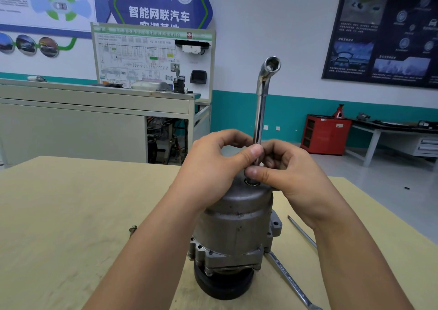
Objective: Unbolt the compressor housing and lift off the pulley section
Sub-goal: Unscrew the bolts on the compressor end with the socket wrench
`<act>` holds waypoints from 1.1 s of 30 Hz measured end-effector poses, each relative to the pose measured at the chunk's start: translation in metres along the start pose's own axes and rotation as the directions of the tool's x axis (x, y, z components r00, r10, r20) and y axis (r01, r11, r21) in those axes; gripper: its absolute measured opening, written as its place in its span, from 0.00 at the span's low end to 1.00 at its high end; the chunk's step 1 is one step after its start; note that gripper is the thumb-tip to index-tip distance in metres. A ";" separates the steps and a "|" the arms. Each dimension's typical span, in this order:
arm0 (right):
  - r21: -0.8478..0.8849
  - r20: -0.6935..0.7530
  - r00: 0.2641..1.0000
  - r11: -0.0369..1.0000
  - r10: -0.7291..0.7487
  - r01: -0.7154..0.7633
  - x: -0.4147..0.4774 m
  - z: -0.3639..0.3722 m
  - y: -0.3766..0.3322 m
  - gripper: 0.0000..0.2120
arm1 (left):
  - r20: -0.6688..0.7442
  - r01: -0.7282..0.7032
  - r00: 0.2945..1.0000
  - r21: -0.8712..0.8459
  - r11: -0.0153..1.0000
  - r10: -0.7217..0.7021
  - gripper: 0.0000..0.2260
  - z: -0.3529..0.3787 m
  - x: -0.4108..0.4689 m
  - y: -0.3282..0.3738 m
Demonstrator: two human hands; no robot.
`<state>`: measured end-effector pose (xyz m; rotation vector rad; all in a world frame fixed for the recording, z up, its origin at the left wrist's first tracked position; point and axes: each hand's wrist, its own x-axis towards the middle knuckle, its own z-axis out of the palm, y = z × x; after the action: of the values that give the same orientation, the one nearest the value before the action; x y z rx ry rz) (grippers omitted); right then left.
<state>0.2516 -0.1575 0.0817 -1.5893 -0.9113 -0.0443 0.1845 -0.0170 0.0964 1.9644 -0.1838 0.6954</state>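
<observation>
My left hand (pixel 213 167) and right hand (pixel 292 177) are pinching the upright socket wrench (pixel 260 110). Its tip is apparently seating atop the compressor housing (pixel 237 224).

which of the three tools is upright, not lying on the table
The bent socket wrench, standing on top of the compressor; the flat spanner and thin rod lie on the table beside it.

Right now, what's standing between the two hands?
In the head view, a shiny bent socket wrench stands upright between the left hand and right hand, its lower end on top of the compressor housing.
</observation>
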 end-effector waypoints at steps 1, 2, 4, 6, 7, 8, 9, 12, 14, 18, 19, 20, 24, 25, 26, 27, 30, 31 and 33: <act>0.005 -0.003 1.000 1.000 -0.002 0.002 0.000 0.000 0.000 0.20 | -0.006 0.001 1.000 0.001 1.000 -0.001 0.04 0.000 0.000 0.000; 0.011 -0.009 1.000 1.000 -0.004 0.005 -0.001 0.000 -0.001 0.21 | -0.012 0.002 1.000 0.003 1.000 -0.002 0.03 0.001 0.000 0.000; 0.010 -0.020 1.000 1.000 -0.003 0.003 -0.001 -0.001 -0.001 0.22 | -0.021 0.002 1.000 0.007 1.000 -0.002 0.03 0.001 0.000 0.000; -0.001 -0.020 1.000 1.000 0.003 -0.003 -0.001 -0.001 -0.001 0.22 | -0.019 0.004 1.000 0.006 1.000 -0.004 0.03 0.001 0.000 0.000; -0.005 -0.014 1.000 1.000 0.004 -0.004 -0.001 -0.001 -0.001 0.21 | -0.013 0.009 1.000 0.004 1.000 -0.009 0.02 0.001 0.000 0.000; -0.005 -0.006 1.000 1.000 0.006 -0.006 -0.002 -0.002 -0.002 0.19 | -0.008 0.014 1.000 0.006 1.000 -0.014 0.02 0.001 0.000 0.000; 0.003 0.002 1.000 1.000 0.007 -0.007 -0.002 -0.002 -0.002 0.16 | -0.002 0.016 1.000 0.016 1.000 -0.016 0.04 0.001 -0.001 0.001; 0.014 0.026 1.000 1.000 0.004 -0.005 -0.002 -0.004 0.001 0.08 | 0.022 0.006 1.000 -0.007 1.000 -0.006 0.05 0.000 0.000 0.000; 0.018 0.037 0.999 1.000 0.003 -0.004 -0.001 -0.005 0.002 0.05 | 0.051 -0.001 0.999 -0.058 0.998 0.004 0.08 -0.001 -0.001 0.000; 0.025 0.051 0.999 1.000 0.008 -0.009 -0.001 -0.004 0.001 0.09 | 0.070 0.014 0.998 -0.088 0.996 -0.008 0.09 -0.002 -0.001 0.001; 0.024 0.057 0.998 1.000 0.011 -0.012 -0.001 -0.005 0.001 0.09 | 0.068 0.017 0.998 -0.077 0.997 -0.012 0.09 -0.002 -0.001 0.000; 0.028 0.059 0.998 0.999 0.017 -0.018 -0.001 -0.005 0.001 0.09 | 0.067 0.019 0.998 -0.064 0.998 -0.015 0.09 -0.003 -0.001 0.000; 0.019 0.053 0.998 0.999 0.042 -0.043 -0.001 -0.006 0.002 0.08 | 0.061 0.014 0.998 -0.054 0.998 -0.011 0.06 -0.003 -0.001 -0.001; 0.028 0.053 0.998 0.998 0.045 -0.047 -0.001 -0.006 0.002 0.08 | 0.055 0.009 0.998 -0.054 0.998 -0.006 0.05 -0.003 0.000 -0.002; 0.041 0.058 0.997 0.998 0.048 -0.050 -0.001 -0.006 0.001 0.08 | 0.050 0.005 0.999 -0.055 0.998 -0.002 0.05 -0.003 0.000 -0.002; 0.052 0.066 0.997 0.997 0.047 -0.050 -0.001 -0.006 0.000 0.08 | 0.047 0.002 0.999 -0.057 0.998 0.001 0.04 -0.003 0.000 -0.003; 0.074 0.081 0.997 0.997 0.018 -0.024 -0.001 -0.005 -0.001 0.10 | 0.043 -0.009 0.999 -0.043 0.999 0.011 0.04 -0.002 0.001 -0.004; 0.066 0.079 0.997 0.998 0.007 -0.013 -0.001 -0.004 -0.001 0.11 | 0.043 -0.013 0.999 -0.039 0.999 0.015 0.03 -0.002 0.001 -0.003; 0.044 0.063 0.998 0.999 0.003 -0.006 -0.001 -0.002 -0.002 0.11 | 0.040 -0.015 0.999 -0.043 0.999 0.017 0.02 -0.003 0.000 -0.002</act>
<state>0.2513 -0.1600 0.0836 -1.5593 -0.9521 0.0288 0.1848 -0.0136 0.0954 1.9393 -0.2373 0.6577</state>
